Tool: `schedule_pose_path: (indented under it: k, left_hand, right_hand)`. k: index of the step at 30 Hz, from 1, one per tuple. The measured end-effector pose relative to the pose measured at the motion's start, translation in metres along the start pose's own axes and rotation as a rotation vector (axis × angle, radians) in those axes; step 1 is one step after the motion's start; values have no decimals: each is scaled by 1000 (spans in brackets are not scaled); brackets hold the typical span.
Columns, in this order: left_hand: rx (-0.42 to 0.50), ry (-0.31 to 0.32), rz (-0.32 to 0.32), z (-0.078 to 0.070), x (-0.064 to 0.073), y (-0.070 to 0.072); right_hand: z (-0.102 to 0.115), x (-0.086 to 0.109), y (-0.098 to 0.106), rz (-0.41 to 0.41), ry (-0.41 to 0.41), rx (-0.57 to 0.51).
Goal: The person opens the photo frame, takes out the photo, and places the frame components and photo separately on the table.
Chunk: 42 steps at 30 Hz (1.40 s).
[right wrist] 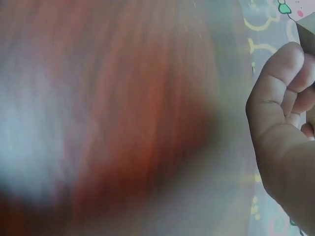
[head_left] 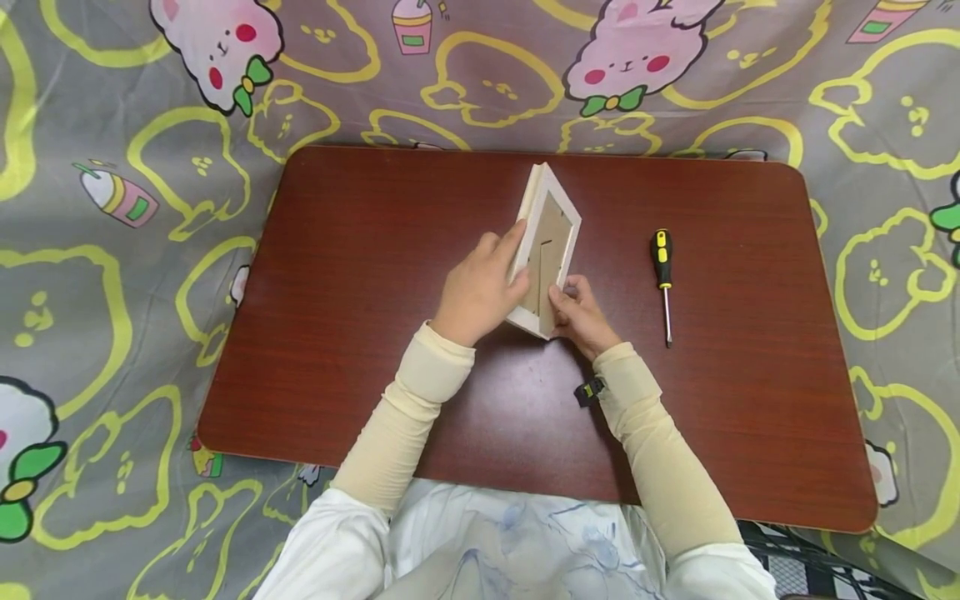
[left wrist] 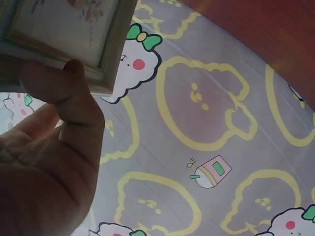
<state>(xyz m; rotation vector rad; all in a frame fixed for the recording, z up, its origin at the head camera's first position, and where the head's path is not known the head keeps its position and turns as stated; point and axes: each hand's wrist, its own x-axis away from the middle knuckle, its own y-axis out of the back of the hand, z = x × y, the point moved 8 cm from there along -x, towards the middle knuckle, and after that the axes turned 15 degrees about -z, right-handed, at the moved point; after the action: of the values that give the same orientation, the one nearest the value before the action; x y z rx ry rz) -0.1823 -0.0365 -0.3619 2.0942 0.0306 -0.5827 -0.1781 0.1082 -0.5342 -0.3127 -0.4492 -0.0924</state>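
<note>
A light wooden picture frame (head_left: 553, 233) is held up tilted over the table, its brown backing with a stand leg turned toward me in the head view. My left hand (head_left: 482, 292) grips its left edge, thumb over the back. At the lower right edge, my right hand (head_left: 581, 317) pinches it between thumb and fingers. The left wrist view shows the front of the frame (left wrist: 112, 54), with part of a printed picture, and my left hand (left wrist: 59, 142) at its border. In the right wrist view, my right hand (right wrist: 283, 108) is curled at the frame's corner (right wrist: 307, 34).
A yellow-and-black screwdriver (head_left: 662, 262) lies on the dark red table (head_left: 360, 275), right of my hands. A small black item (head_left: 588, 392) sits by my right wrist. Patterned grey cloth (head_left: 480, 83) hangs behind and beside the table.
</note>
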Motion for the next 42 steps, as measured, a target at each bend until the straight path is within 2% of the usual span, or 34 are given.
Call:
schedule_pose_path:
  k: [5, 9, 18, 25, 28, 34, 42]
  left_hand:
    - [42, 22, -46, 5, 0, 0]
    - [38, 30, -67, 10, 0, 0]
    - [6, 11, -11, 19, 4, -7]
    - [-2, 45, 8, 27, 7, -11]
    - [-7, 57, 6, 30, 8, -12]
    - [11, 93, -5, 34, 12, -15]
    - [44, 169, 51, 45, 16, -30]
  right_hand:
    - [11, 0, 9, -38, 59, 26]
    - [16, 2, 14, -48, 77, 5]
    - [25, 8, 20, -48, 122, 13]
    - [36, 12, 24, -76, 199, 52]
    - [41, 15, 25, -97, 227, 97]
    - [57, 25, 28, -183, 314, 270]
    - [68, 30, 36, -291, 415, 480]
